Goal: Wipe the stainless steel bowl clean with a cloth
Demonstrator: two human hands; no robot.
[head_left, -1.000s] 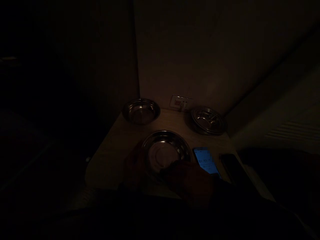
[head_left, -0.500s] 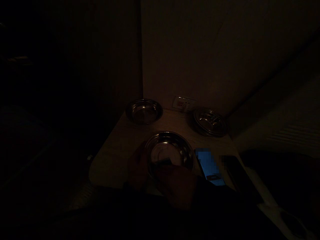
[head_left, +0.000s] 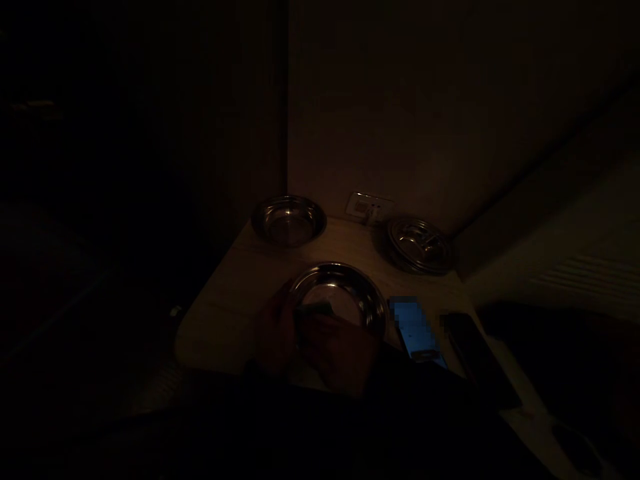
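A shiny steel plate [head_left: 345, 277] with a raised rim lies at the front of a small wooden table. My left hand [head_left: 275, 330] is closed on its left edge, the fingers mostly lost in the dark. Over the plate's near left part, my right hand [head_left: 337, 353] presses a dark, greenish pad [head_left: 317, 309] against the inside. Dim light hides the pad's exact kind. A lit phone [head_left: 417, 330] lies just right of the plate, by my right sleeve.
Another steel dish [head_left: 289, 223] sits at the table's back left corner. At the back right is a stack of steel plates [head_left: 420, 245], the top one divided into compartments. A wall socket [head_left: 370, 205] is behind them. A dark flat object [head_left: 480, 360] lies right of the phone.
My right hand has slid the pad leftward and slightly up across the plate toward its left rim. My left hand stays at the edge. The view has shifted slightly.
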